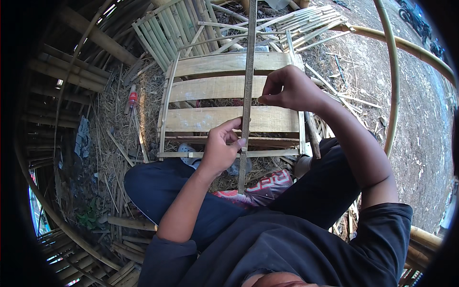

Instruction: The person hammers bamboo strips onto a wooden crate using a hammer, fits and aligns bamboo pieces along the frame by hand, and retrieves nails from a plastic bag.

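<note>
Through my remote feed I see the person's left hand above the near edge of the low counter of wide, pale wooden boards, its grip pinching a long, narrow, grey-brown wooden strip between thumb and fingers. That hold sits near the strip's lower end, which I take as a way to steady it while leaving the longer stretch across the counter uncovered. The strip runs lengthwise over the middle of the counter, past its far edge and out of my view, its lower end reaching this side of the near edge, over a red, white and grey printed cloth. The right hand hangs above the counter's right half, just beside the strip; its fingers curl toward the thumb, but from this angle I cannot tell whether that grip is closed on anything thin. Its nearness, I judge, keeps it ready beside the strip's exposed length. Beyond the counter's far left corner leans a panel of greenish bamboo slats, and left of the counter a clear plastic bottle with a red label lies in the straw, out of both hands' way.
</note>
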